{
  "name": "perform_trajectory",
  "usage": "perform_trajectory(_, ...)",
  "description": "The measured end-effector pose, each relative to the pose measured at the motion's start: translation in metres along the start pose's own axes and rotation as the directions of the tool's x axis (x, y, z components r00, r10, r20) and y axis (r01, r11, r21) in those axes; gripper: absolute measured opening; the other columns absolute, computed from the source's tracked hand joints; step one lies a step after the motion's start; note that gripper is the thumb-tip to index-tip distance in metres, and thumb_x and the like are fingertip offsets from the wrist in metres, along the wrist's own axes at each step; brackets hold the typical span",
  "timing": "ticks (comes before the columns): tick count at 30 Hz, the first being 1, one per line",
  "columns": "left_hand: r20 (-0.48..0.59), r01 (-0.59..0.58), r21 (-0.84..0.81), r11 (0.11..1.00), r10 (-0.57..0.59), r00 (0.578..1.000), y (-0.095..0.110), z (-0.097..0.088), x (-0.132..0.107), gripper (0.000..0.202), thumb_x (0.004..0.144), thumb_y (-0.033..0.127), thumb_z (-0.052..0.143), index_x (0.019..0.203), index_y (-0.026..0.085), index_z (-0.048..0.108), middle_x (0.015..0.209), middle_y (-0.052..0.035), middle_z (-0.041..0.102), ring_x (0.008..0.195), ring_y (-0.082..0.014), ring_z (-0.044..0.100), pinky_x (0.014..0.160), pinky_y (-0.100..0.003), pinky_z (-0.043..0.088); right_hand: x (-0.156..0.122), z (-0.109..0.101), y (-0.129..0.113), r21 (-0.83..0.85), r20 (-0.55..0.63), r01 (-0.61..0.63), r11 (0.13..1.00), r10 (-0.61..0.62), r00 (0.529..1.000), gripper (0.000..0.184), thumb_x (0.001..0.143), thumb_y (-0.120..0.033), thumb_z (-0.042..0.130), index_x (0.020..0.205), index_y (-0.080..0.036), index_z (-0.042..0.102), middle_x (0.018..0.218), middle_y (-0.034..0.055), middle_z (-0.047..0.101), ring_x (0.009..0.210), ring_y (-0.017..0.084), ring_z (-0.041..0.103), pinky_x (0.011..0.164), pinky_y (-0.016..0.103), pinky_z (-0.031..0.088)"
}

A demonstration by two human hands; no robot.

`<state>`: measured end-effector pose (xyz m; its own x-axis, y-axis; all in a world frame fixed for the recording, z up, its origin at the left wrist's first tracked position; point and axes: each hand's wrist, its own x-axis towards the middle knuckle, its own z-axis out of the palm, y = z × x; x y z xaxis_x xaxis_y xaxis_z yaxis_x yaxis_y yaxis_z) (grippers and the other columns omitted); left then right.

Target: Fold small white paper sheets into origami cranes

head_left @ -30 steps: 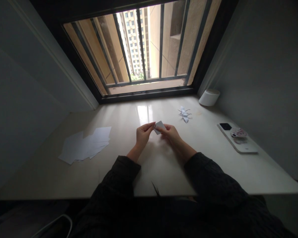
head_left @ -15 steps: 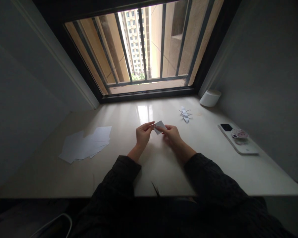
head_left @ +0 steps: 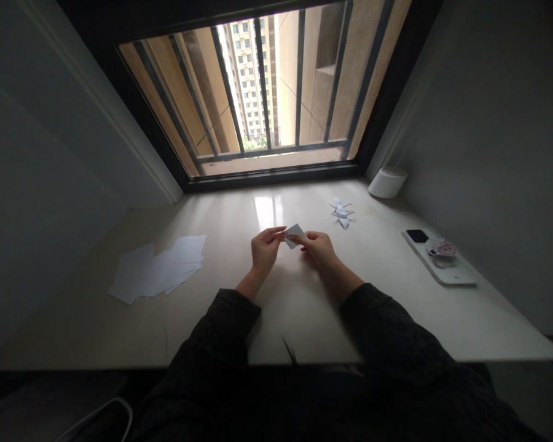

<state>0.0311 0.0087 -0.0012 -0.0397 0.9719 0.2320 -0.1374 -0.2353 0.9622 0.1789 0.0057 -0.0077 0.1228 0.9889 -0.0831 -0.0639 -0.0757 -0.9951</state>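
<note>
Left hand [head_left: 264, 250] and right hand [head_left: 321, 247] are both pinching a small white paper square [head_left: 295, 232], frame center. Loose paper sheets [head_left: 141, 270] are lying center-left; origami cranes [head_left: 341, 212] are sitting upper right of center.

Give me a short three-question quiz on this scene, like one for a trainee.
1. True or false: the right hand holds a small piece of paper.
2. Which lies farthest left in the picture: (a) the white cylinder, (b) the loose sheets, (c) the folded paper figures?
3. Fill in: the phone lies to the ____ of both hands.

Key: 1 true; 2 b; 3 right.
</note>
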Motion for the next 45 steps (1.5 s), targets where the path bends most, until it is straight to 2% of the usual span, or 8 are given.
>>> perform_trajectory(8,-0.066,0.059,-0.042,0.997,-0.062,0.996,-0.002,-0.001,0.005,0.033,0.065,0.032,0.076,0.092,0.015,0.072,0.081,-0.0079,0.074,0.076,-0.0197,0.069,0.079,-0.038,0.055,0.004,-0.004,0.002,0.032,0.049,0.005,0.999,-0.006,0.999,0.042,0.056,-0.055,0.077,0.070,-0.016,0.074,0.067,0.0062,0.069,0.062,0.015,0.057,0.055,0.027,0.043)
perform_trajectory(14,-0.108,0.089,-0.067,0.994,-0.096,0.989,-0.002,-0.004,0.009,0.036,0.064,0.034,0.077,0.094,0.013,0.072,0.082,-0.0088,0.074,0.076,-0.0196,0.069,0.081,-0.039,0.054,0.005,-0.007,0.002,0.054,0.087,0.055,0.997,-0.060,0.994,0.041,0.060,-0.054,0.075,0.079,-0.017,0.076,0.072,0.0072,0.071,0.066,0.017,0.059,0.057,0.028,0.043)
perform_trajectory(18,-0.062,0.114,-0.079,0.990,-0.119,0.991,-0.003,-0.002,0.006,0.040,0.064,0.034,0.078,0.097,0.014,0.072,0.082,-0.0083,0.074,0.077,-0.0194,0.069,0.083,-0.039,0.054,0.006,-0.010,0.002,-0.023,0.015,0.081,0.996,-0.081,0.997,0.043,0.062,-0.055,0.073,0.080,-0.016,0.076,0.073,0.0082,0.072,0.070,0.019,0.061,0.058,0.029,0.043)
perform_trajectory(29,-0.008,0.130,-0.062,0.990,-0.130,0.991,-0.006,-0.001,0.003,0.050,0.065,0.038,0.078,0.109,0.015,0.068,0.085,-0.0086,0.074,0.080,-0.0203,0.070,0.084,-0.039,0.053,0.011,-0.017,0.002,-0.046,-0.073,0.088,0.995,-0.091,0.993,0.046,0.057,-0.056,0.076,0.080,-0.016,0.075,0.077,0.0098,0.072,0.071,0.020,0.062,0.058,0.029,0.044)
perform_trajectory(34,0.144,0.124,0.107,0.986,-0.139,0.980,-0.011,-0.002,0.002,0.046,0.067,0.039,0.076,0.106,0.016,0.070,0.083,-0.0098,0.074,0.076,-0.0207,0.070,0.076,-0.034,0.054,0.013,-0.017,0.005,-0.081,-0.120,0.200,0.976,-0.209,0.971,0.044,0.068,-0.059,0.066,0.080,-0.017,0.072,0.078,0.0077,0.071,0.073,0.020,0.062,0.065,0.031,0.047)
perform_trajectory(37,0.211,0.147,0.152,0.977,-0.178,0.961,-0.012,-0.003,0.001,0.037,0.068,0.040,0.075,0.095,0.015,0.073,0.077,-0.0091,0.073,0.071,-0.0189,0.069,0.067,-0.029,0.053,0.011,-0.018,0.001,-0.200,-0.097,0.288,0.936,-0.312,0.945,0.039,0.075,-0.055,0.061,0.079,-0.018,0.071,0.079,0.0069,0.070,0.074,0.020,0.061,0.068,0.032,0.047)
perform_trajectory(42,0.223,0.162,0.236,0.958,-0.216,0.950,-0.009,-0.006,0.002,0.030,0.065,0.042,0.075,0.078,0.015,0.074,0.068,-0.0076,0.072,0.062,-0.0171,0.067,0.056,-0.025,0.050,0.005,-0.020,-0.008,-0.425,-0.001,0.416,0.804,-0.459,0.888,0.030,0.080,-0.048,0.058,0.076,-0.021,0.070,0.081,0.0061,0.070,0.075,0.021,0.060,0.068,0.033,0.044)
perform_trajectory(45,0.205,0.152,0.265,0.952,-0.210,0.956,-0.007,-0.008,0.002,0.030,0.065,0.044,0.076,0.077,0.016,0.075,0.065,-0.0072,0.071,0.061,-0.0176,0.067,0.053,-0.024,0.048,0.004,-0.020,-0.010,-0.415,0.003,0.415,0.809,-0.455,0.890,0.030,0.080,-0.048,0.059,0.075,-0.022,0.071,0.081,0.0058,0.070,0.075,0.020,0.060,0.069,0.033,0.045)
